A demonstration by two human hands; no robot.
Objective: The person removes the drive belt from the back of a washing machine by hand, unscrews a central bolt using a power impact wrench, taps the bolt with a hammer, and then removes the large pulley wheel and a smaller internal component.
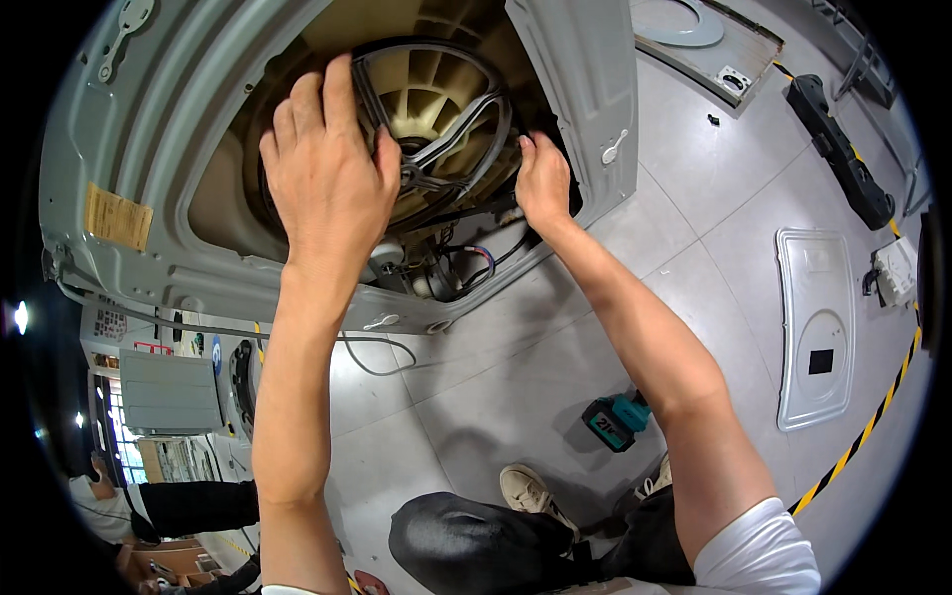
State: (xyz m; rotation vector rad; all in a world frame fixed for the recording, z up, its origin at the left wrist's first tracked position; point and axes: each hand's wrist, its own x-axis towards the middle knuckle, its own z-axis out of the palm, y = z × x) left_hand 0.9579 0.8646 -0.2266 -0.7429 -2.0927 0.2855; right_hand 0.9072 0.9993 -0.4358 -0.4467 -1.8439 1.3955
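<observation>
Seemingly worked at the pulley wheel (439, 147) with left hand (332, 169) curled at its left, right hand (544, 186) bent at its right, couldn't tell either grip, next needed steady coordination

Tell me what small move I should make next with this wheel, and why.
Perhaps turn the spoked wheel slightly, using both hands: your left hand lies over its left side and your right hand is close to its right edge, so they seem well placed to guide it.
</observation>
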